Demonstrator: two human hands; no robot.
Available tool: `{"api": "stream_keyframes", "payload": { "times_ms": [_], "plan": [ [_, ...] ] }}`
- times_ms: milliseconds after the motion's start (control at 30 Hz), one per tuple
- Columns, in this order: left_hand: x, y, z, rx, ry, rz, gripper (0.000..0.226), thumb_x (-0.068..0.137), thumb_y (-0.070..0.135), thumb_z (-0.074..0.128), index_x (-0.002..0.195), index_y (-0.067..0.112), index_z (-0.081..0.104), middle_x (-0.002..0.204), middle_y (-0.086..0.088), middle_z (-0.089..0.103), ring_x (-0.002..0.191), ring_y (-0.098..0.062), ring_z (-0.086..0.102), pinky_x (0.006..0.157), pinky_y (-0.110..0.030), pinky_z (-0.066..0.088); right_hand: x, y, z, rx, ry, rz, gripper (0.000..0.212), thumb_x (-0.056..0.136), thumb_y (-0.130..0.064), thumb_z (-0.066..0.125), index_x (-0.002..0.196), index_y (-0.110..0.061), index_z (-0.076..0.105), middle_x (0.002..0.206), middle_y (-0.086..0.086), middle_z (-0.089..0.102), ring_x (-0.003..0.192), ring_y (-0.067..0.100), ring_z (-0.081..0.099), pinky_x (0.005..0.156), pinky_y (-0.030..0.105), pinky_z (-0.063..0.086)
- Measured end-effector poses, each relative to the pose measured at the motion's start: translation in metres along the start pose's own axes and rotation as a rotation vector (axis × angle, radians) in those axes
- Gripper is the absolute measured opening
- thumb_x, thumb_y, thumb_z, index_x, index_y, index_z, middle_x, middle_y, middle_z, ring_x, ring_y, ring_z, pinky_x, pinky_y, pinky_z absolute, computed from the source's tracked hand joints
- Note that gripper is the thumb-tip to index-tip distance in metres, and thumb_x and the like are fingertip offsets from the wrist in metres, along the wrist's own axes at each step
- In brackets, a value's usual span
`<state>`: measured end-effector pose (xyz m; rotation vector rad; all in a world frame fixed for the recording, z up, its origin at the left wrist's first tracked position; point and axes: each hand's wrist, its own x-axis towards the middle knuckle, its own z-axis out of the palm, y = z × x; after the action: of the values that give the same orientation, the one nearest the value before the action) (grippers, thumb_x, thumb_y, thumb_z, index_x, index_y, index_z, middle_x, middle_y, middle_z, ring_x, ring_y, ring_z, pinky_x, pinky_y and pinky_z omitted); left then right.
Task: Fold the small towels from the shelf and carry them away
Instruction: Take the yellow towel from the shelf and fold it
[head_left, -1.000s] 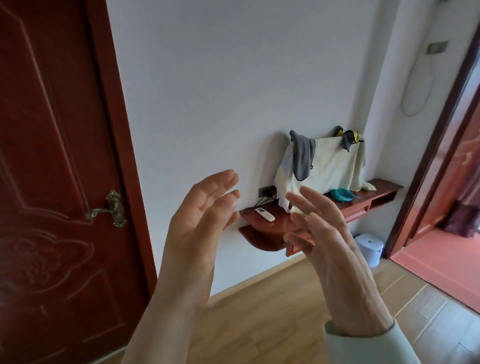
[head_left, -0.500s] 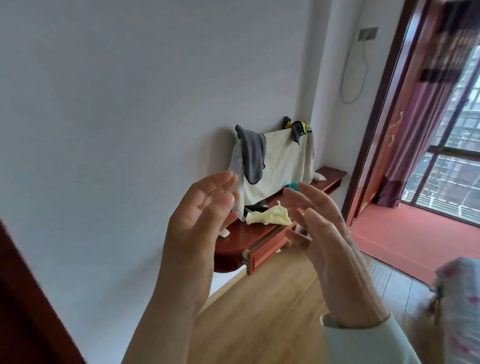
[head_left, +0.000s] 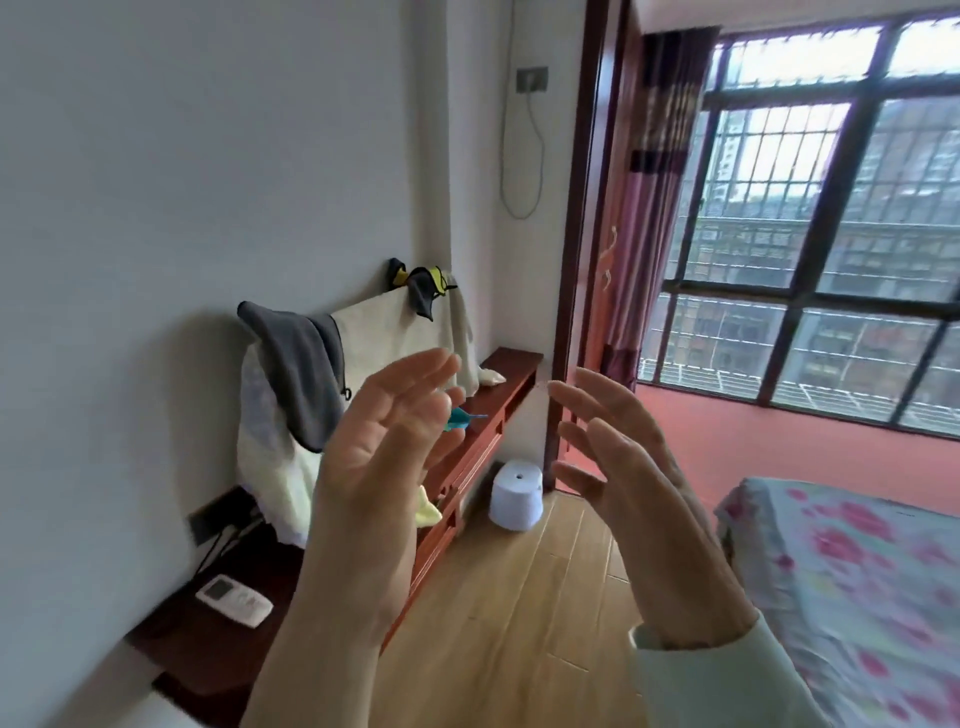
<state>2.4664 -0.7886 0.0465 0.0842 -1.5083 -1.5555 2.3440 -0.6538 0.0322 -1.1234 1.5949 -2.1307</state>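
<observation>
Shelf along the wall, towels draped above it, remote on its near end, stool below its far end, bed to its right.

Unfolded towels draped above shelf

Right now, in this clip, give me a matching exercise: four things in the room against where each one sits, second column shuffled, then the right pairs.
Things:
1. grey towel
2. remote control
3. white stool
4. curtain

Places:
A. on the wooden floor, at the far end of the shelf
B. flat on the near end of the shelf
C. draped over the cream cloth against the wall
D. hanging beside the barred window

Pairs: 1-C, 2-B, 3-A, 4-D
</observation>
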Motion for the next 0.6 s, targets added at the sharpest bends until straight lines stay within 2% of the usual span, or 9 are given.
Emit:
{"api": "stream_keyframes", "payload": {
  "times_ms": [233,400,500,600],
  "plan": [
    [0.097,-0.090,0.046,-0.119,-0.145,-0.058,0.035,0.076,0.043,0.067,0.110,0.036,0.074,0.127,0.004,0.072,0.120,-0.017,0.067,0.095,-0.035,0.050,0.077,0.040,-0.064,-0.093,0.156,-0.039,0.054,0.072,-0.057,0.060,0.125,-0.050,0.058,0.135,-0.026,0.063,0.130,0.003,0.055,0.101,0.037,0.052],
    [0.179,-0.156,0.071,-0.148,-0.248,-0.053,0.034,0.080,0.043,0.065,0.112,0.036,0.073,0.127,0.003,0.072,0.120,-0.021,0.068,0.093,-0.038,0.051,0.155,0.074,-0.093,-0.115,0.248,-0.061,0.054,0.071,-0.055,0.061,0.123,-0.049,0.056,0.131,-0.028,0.064,0.125,0.000,0.058,0.095,0.029,0.056],
    [0.237,-0.191,0.089,-0.196,-0.300,-0.083,0.035,0.078,0.043,0.066,0.111,0.035,0.072,0.126,0.003,0.073,0.119,-0.019,0.068,0.091,-0.032,0.057,0.208,0.093,-0.112,-0.134,0.328,-0.072,0.051,0.074,-0.049,0.065,0.124,-0.045,0.057,0.128,-0.026,0.066,0.119,0.001,0.062,0.091,0.029,0.057],
    [0.282,-0.219,0.116,-0.275,-0.320,-0.104,0.037,0.076,0.039,0.070,0.112,0.030,0.071,0.124,0.001,0.074,0.117,-0.021,0.069,0.088,-0.029,0.059,0.247,0.103,-0.135,-0.174,0.379,-0.093,0.047,0.081,-0.040,0.068,0.126,-0.041,0.056,0.124,-0.026,0.067,0.113,-0.006,0.063,0.091,0.020,0.056]
  ]
}}
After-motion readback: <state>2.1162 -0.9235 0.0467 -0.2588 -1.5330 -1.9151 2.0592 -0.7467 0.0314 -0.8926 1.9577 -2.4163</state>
